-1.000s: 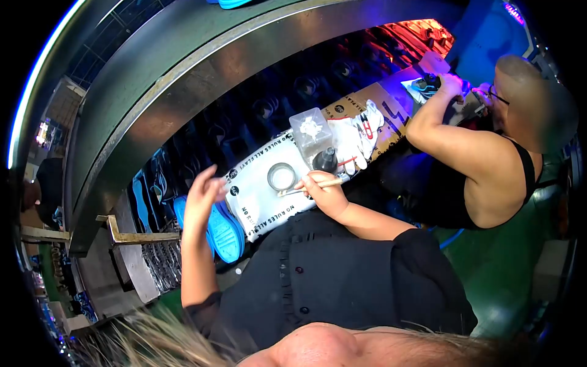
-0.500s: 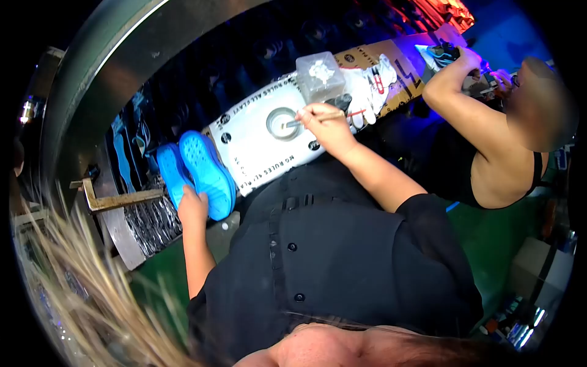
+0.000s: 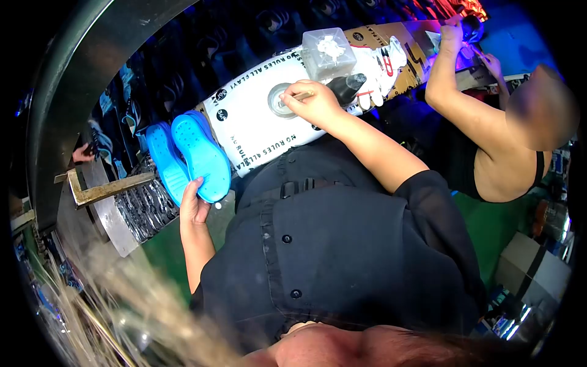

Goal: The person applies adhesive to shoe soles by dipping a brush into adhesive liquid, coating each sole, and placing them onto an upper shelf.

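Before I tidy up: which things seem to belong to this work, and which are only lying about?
Likely in use: blue soles at left hand; brush in right hand; round dish.
Seemingly lying about: clear box; white gloves; dark bottle.

Footwear workshop, blue soles (image 3: pixel 201 153), shoe parts (image 3: pixel 129 116), co-worker (image 3: pixel 489 137) nearby

Your black garment (image 3: pixel 342 244) has short sleeves (image 3: pixel 437 211), a ruffled front strip (image 3: pixel 268 244), dark round buttons (image 3: pixel 287 239) and a buckled belt (image 3: pixel 286 189), your left hand (image 3: pixel 193 208) and right hand (image 3: pixel 313 104) are bare, and your blurred hair (image 3: pixel 104 306) spreads in loose strands toward eight o'clock.
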Demonstrator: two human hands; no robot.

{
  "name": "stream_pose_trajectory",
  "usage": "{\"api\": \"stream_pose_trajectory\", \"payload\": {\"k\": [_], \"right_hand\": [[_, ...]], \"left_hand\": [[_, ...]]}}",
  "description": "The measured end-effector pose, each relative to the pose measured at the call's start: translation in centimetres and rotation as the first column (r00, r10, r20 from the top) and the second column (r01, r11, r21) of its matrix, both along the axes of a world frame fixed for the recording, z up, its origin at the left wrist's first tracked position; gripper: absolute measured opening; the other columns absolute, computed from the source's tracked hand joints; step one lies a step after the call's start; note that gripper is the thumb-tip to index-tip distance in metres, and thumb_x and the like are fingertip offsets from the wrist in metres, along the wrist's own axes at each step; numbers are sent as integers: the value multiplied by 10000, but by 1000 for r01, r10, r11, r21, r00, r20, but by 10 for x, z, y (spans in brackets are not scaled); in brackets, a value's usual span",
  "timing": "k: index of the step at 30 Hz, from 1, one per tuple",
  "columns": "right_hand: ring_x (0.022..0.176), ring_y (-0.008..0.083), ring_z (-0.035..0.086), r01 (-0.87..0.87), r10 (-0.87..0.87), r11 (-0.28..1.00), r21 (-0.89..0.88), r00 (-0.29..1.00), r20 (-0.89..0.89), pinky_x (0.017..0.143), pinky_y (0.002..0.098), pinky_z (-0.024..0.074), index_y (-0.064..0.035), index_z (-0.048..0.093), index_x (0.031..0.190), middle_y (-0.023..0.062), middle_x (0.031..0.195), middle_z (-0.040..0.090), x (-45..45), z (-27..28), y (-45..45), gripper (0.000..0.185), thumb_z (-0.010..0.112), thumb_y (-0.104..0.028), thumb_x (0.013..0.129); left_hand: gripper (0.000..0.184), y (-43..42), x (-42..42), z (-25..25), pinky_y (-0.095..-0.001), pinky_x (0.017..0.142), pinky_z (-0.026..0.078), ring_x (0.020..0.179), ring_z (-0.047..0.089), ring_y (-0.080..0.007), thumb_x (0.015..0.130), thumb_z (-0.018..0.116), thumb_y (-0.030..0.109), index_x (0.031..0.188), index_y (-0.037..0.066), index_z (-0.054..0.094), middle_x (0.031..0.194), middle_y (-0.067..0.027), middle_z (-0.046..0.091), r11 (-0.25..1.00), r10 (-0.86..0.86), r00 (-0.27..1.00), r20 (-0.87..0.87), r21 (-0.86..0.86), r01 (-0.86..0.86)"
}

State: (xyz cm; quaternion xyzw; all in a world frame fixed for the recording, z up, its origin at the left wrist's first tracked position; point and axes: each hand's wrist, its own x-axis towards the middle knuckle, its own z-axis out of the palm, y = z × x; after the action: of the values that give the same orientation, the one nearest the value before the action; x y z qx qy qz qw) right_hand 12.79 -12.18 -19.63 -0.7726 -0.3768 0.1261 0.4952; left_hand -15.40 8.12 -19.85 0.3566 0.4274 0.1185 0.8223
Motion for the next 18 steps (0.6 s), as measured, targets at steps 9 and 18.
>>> {"api": "stream_pose_trajectory", "payload": {"k": [9,18], "right_hand": [[704,166,574,120,-101,970,209,990,-103,659,256,438,-2,647,758,81,745,617,-3,11,-16,156,619,-149,805],[712,105,562,202,-81,929,311,929,-361,652,209,436,9,651,852,61,745,625,-7,26,-39,234,525,-187,880]], "left_hand": [[291,-5,3,-5,-230,445,473,613,590,-150,778,585,98,1036,-2,494,859,-89,612,980,-116,988,107,-149,131],[427,-43,49,37,-288,547,506,797,580,-192,803,546,95,1183,23,365,1052,-125,515,930,-132,979,155,360,68]]}}
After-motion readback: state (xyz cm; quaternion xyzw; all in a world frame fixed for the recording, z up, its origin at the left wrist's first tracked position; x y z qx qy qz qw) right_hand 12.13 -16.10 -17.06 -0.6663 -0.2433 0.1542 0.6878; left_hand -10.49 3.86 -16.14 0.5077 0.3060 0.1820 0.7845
